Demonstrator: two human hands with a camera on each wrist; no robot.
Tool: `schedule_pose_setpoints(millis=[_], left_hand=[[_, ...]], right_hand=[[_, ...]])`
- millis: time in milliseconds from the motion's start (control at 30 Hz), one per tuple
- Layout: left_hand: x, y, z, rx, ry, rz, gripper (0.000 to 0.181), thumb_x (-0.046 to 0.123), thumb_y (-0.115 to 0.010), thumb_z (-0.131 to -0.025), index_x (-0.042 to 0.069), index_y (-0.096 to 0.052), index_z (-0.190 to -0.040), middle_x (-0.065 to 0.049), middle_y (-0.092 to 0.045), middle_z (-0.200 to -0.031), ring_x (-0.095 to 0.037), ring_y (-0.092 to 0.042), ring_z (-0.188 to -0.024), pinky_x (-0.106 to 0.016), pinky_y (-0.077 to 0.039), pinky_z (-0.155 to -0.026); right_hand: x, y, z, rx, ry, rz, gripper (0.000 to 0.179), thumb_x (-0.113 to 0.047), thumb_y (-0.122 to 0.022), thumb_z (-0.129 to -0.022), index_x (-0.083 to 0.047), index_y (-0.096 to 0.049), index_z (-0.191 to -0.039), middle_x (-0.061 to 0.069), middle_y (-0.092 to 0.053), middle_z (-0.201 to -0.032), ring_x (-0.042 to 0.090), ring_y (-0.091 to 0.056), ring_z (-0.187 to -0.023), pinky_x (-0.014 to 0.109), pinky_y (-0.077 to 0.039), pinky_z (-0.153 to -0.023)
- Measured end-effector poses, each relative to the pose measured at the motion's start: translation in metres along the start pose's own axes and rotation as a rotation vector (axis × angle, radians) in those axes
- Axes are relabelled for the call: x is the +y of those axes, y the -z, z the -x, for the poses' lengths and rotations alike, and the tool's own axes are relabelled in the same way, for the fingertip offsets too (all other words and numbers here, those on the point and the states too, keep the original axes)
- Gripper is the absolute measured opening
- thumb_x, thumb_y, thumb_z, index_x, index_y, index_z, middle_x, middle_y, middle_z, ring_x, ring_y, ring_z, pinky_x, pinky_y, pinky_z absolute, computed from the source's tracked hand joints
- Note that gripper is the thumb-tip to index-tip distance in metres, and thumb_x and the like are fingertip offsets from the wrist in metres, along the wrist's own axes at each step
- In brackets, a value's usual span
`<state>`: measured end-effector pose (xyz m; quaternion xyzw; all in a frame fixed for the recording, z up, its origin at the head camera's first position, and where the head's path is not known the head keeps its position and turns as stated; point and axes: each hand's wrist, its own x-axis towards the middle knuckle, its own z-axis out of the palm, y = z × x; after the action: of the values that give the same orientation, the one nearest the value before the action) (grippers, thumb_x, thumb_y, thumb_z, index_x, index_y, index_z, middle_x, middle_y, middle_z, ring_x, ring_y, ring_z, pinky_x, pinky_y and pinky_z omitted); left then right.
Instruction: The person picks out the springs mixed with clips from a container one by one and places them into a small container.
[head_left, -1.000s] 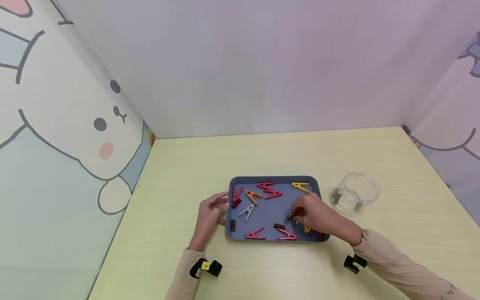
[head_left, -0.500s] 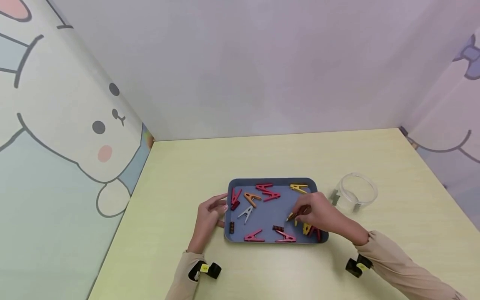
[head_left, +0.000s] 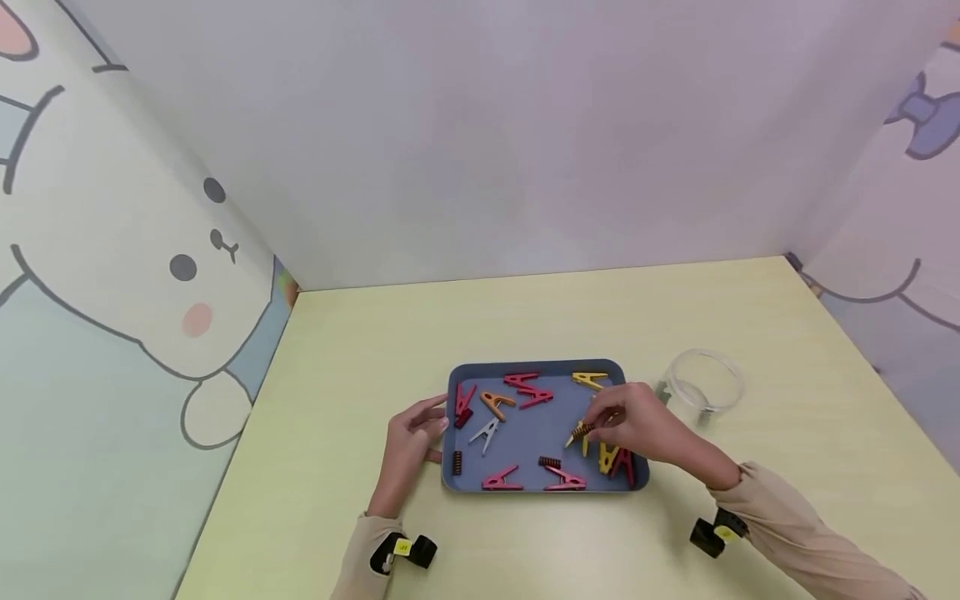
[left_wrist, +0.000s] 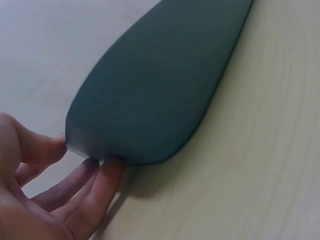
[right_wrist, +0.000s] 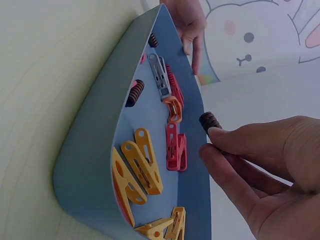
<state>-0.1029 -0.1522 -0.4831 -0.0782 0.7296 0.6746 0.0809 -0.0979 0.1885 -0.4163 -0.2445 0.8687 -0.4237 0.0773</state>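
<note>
The right hand (head_left: 633,421) is above the right part of the blue-gray tray (head_left: 525,442); its thumb and index finger pinch a dark coil spring (right_wrist: 210,121). The left hand (head_left: 408,437), with fingers loosely spread, touches the tray's left end wall from outside. Inside the tray lie an orange clip (head_left: 494,402) and a silver clip (head_left: 487,431). Right of the tray stands a clear round container (head_left: 684,407).

head: high, facing forward-down; both wrists: close-up; shared: tray (head_left: 525,433)
</note>
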Motion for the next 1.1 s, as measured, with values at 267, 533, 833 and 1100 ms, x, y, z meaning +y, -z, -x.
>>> schedule_pose_setpoints(millis=[267, 533, 833, 1100], left_hand=[[0.001, 0.001, 0.003, 0.002, -0.006, 0.009, 0.038, 0.001, -0.062, -0.087, 0.014, -0.066, -0.122, -0.018, -0.063, -0.108, -0.028, -0.065, -0.093, -0.045, -0.057, -0.052], [0.001, 0.000, 0.002, 0.010, 0.005, -0.016, 0.037, 0.002, -0.062, -0.087, 0.016, -0.066, -0.121, -0.016, -0.063, -0.108, -0.026, -0.065, -0.094, -0.044, -0.057, -0.051], [0.001, 0.000, 0.001, 0.016, 0.002, -0.009, 0.039, 0.001, -0.062, -0.086, 0.016, -0.066, -0.121, -0.016, -0.063, -0.108, -0.026, -0.065, -0.094, -0.044, -0.057, -0.051], [0.001, 0.000, 0.002, 0.022, -0.001, -0.026, 0.038, 0.001, -0.062, -0.086, 0.014, -0.066, -0.122, -0.016, -0.064, -0.108, -0.026, -0.065, -0.095, -0.042, -0.057, -0.050]], right_hand=[[-0.001, 0.003, 0.001, 0.018, -0.025, -0.033, 0.014, -0.003, -0.080, -0.072, -0.012, -0.073, -0.080, -0.004, -0.068, -0.081, 0.008, -0.063, -0.071, 0.024, -0.056, -0.060], [-0.001, 0.007, 0.002, 0.025, -0.053, -0.106, 0.011, -0.010, -0.079, -0.075, -0.015, -0.074, -0.083, -0.003, -0.068, -0.082, 0.009, -0.065, -0.069, 0.026, -0.057, -0.059], [-0.007, 0.016, 0.003, 0.042, -0.064, -0.186, 0.011, -0.014, -0.079, -0.076, -0.012, -0.074, -0.085, 0.000, -0.070, -0.084, 0.012, -0.067, -0.071, 0.027, -0.057, -0.062], [-0.010, 0.022, 0.007, 0.061, -0.066, -0.232, 0.011, -0.014, -0.078, -0.078, -0.011, -0.073, -0.088, 0.002, -0.070, -0.086, 0.014, -0.067, -0.073, 0.028, -0.058, -0.065]])
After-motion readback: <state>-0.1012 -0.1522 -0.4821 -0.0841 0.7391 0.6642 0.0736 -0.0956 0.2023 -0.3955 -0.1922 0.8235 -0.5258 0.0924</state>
